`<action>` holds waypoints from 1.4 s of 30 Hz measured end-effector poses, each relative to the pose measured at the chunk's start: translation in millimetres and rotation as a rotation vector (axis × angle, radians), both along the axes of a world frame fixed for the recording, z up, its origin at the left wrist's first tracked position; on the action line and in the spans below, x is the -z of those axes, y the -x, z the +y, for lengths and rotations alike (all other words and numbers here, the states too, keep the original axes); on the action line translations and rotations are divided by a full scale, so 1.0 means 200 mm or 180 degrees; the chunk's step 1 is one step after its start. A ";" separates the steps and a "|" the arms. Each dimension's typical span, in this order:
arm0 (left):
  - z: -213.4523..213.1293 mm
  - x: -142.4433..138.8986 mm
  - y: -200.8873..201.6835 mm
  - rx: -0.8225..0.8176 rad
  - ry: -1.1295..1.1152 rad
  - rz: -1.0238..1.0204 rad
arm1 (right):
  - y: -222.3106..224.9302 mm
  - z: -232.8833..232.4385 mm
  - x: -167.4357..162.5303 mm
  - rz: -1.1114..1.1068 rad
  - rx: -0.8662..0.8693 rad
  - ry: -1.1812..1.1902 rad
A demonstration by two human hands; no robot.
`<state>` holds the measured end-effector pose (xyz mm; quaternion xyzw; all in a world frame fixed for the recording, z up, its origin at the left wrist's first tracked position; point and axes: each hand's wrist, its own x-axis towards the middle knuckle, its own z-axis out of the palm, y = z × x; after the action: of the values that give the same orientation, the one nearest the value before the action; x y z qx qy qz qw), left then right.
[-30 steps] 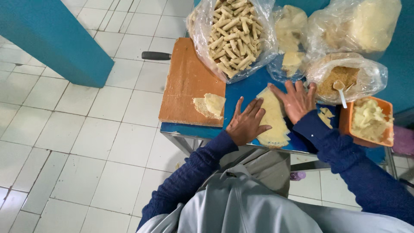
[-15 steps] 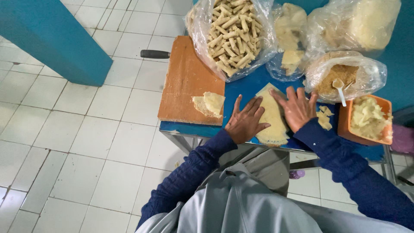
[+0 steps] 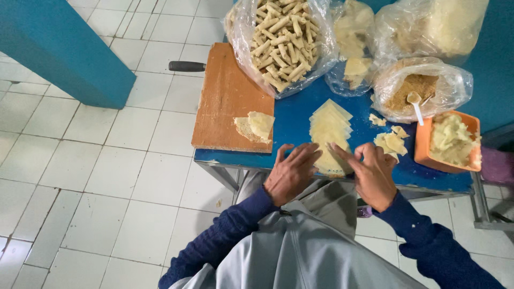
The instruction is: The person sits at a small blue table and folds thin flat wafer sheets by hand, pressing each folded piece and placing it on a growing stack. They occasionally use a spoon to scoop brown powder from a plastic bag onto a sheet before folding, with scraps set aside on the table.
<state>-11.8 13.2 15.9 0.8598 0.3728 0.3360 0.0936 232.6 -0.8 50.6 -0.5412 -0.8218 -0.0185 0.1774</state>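
Note:
A stack of pale square wrapper sheets [image 3: 329, 128] lies on the blue table [image 3: 292, 123]. My left hand [image 3: 292, 174] rests at the near end of the stack, fingers spread and touching the sheets. My right hand [image 3: 372, 174] pinches at the near edge of the top sheet with its fingertips. Whether the sheet is lifted cannot be told. Both arms wear dark blue knit sleeves.
A wooden cutting board [image 3: 227, 99] carries folded wrapper pieces [image 3: 255, 127], a black knife handle [image 3: 187, 66] beyond it. Clear bags hold rolled sticks [image 3: 281, 37], wrappers [image 3: 353, 48] and crumbs with a spoon [image 3: 415, 88]. An orange tub of pale filling [image 3: 450, 142] stands right. White tiled floor lies left.
Both hands have slid back from the middle of the stack to its near end, and the right hand's fingers have closed toward the sheet's edge.

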 end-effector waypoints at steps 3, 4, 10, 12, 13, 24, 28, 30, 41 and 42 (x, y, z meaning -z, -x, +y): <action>-0.04 0.01 -0.02 0.0059 -0.0073 0.0227 | 0.06 -0.02 0.01 -0.0620 0.0252 -0.0184; -0.04 0.01 -0.02 0.0048 -0.0101 0.0255 | 0.08 -0.01 0.02 -0.0933 0.0357 -0.0274; -0.04 0.04 -0.04 0.0040 -0.0028 0.0257 | 0.10 -0.01 0.07 -0.1963 0.0433 -0.0644; -0.04 0.04 -0.04 0.0052 0.0068 0.0307 | 0.08 0.00 0.07 -0.1868 0.0434 -0.0541; -0.04 0.03 -0.04 0.0035 0.0023 0.0271 | 0.08 0.01 0.07 -0.1824 0.0437 -0.0513; -0.04 -0.05 -0.04 0.0014 -0.0110 0.0147 | -0.03 0.07 0.00 -0.1689 0.0700 -0.0758; -0.03 -0.07 -0.04 0.0058 0.0009 0.0027 | -0.27 0.01 -0.07 0.0004 0.0691 -0.0433; -0.03 -0.07 -0.04 0.0089 0.0026 0.0037 | -0.43 -0.08 -0.07 0.0703 0.0871 -0.0516; -0.03 -0.03 -0.05 -0.0008 -0.0101 0.0092 | -0.64 -0.33 0.38 -0.0612 0.2425 -0.0497; -0.03 -0.03 -0.05 0.0003 -0.0097 0.0105 | -0.64 -0.35 0.40 -0.0613 0.2429 -0.0500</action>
<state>-2.3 7.2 22.3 0.8667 0.3688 0.3275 0.0745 359.7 -70.0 -28.6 -0.7881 -0.5707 -0.1965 0.1208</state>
